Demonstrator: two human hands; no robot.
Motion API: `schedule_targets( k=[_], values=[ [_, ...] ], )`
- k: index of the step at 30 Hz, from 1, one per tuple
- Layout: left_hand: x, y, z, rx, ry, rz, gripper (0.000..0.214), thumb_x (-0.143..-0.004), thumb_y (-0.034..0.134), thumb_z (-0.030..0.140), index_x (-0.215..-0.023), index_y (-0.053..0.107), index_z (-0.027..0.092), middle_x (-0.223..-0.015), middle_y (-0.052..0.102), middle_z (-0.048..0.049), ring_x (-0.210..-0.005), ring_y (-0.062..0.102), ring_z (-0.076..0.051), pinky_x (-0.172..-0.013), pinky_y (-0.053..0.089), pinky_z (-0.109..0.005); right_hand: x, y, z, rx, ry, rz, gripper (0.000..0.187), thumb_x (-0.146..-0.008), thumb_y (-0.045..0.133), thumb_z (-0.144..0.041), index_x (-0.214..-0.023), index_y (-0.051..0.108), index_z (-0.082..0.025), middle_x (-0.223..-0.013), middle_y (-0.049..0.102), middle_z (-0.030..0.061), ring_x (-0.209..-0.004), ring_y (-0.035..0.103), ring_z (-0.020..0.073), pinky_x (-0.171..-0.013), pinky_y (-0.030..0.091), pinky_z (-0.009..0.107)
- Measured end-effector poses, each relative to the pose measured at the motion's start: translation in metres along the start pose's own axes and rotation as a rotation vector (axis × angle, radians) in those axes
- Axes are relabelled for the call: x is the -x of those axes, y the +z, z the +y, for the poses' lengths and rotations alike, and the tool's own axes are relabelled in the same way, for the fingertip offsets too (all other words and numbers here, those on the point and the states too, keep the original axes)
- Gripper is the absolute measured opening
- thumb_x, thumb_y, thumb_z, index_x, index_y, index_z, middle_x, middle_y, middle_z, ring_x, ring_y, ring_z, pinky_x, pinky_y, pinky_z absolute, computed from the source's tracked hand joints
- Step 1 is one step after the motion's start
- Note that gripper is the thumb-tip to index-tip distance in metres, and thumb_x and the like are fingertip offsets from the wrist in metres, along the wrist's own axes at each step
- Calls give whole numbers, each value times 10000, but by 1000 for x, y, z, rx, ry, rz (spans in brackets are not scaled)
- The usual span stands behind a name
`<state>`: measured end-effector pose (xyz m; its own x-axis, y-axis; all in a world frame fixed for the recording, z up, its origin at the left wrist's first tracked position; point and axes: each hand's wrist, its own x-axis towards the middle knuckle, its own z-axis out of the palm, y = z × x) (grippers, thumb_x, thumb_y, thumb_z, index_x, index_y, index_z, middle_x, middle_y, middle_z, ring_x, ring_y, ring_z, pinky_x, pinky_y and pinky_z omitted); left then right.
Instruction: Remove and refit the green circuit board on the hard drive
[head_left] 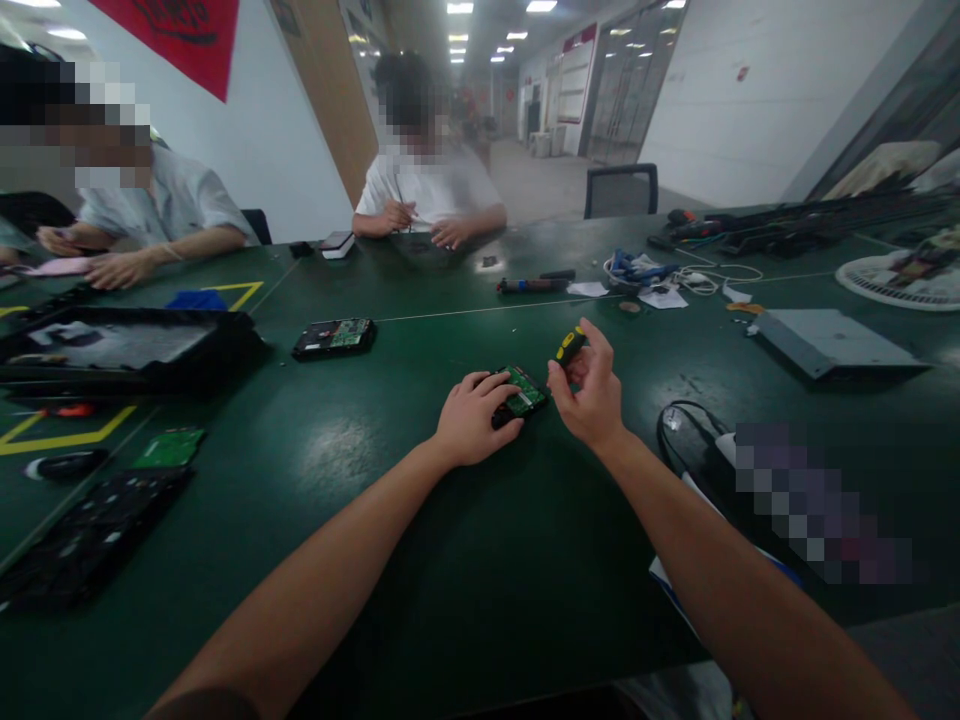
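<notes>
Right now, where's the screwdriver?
In the head view, the screwdriver is right of centre, held in the right hand, just up and to the right of the circuit board under the left hand.

Left forearm (pixel 337 565): bared, extended diagonally forward and inward from lower left. Left wrist (pixel 444 453): held nearly straight. Left hand (pixel 472 420): turned palm down, fingers parted and lightly bent, left thumb (pixel 511 433) set apart on the near side; firmness of grip cannot be judged. Right forearm (pixel 701 535): bared, extended forward and inward from lower right. Right hand (pixel 596 395): lifted, held apart from the left, a grip formed by thumb and fingers.
</notes>
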<state>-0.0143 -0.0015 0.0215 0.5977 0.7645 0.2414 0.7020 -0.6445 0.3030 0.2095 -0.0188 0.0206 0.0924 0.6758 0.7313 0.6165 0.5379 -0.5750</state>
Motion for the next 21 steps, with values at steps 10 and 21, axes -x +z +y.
schedule_targets(
  k=[10,21],
  values=[
    [0,0,1,-4,4,9,549,-916,647,533,-1411,609,299,-1579,537,-35,-1449,409,-377,-1129,428,-607,-1,1,2,-37,28,-7,734,-999,618,-393,-1624,246,-296,-1080,697,75,-834,747,239,-760,686,421],
    [1,2,-1,-2,2,13,555,-910,655,543,-1413,606,313,-1583,533,-26,-1450,408,-376,-1127,430,-606,-5,-1,-3,5,32,14,711,-988,628,-426,-1603,293,-300,-1056,693,73,-823,718,238,-742,675,434]
  ],
)
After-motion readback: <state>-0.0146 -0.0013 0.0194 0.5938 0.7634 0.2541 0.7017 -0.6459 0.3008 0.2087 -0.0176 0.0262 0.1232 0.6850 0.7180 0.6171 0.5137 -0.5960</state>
